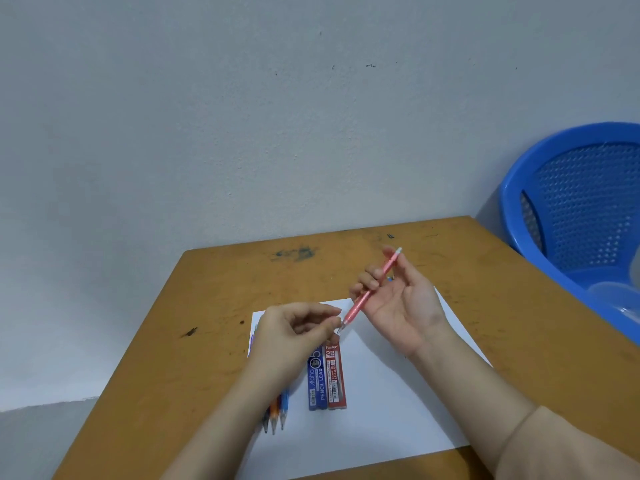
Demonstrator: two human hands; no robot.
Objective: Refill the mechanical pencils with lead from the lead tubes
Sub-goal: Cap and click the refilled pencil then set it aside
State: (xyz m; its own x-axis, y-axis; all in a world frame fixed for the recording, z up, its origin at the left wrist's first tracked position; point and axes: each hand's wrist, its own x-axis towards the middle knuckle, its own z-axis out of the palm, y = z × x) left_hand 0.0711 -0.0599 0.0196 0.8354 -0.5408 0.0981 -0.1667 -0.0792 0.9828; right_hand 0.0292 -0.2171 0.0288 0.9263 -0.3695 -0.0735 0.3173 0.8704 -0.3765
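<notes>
My right hand holds a pink mechanical pencil slanted, its tip down-left and its white cap up-right. My left hand hovers with thumb and forefinger pinched together right at the pencil's tip; whether they hold a lead I cannot tell. Under my left hand, on the white paper, lie a blue lead tube and a red lead tube side by side. Left of them, the tips of several other pencils stick out from under my left forearm.
The paper lies on a worn yellow-brown table set against a grey wall. A blue perforated plastic basket stands beyond the table's right edge.
</notes>
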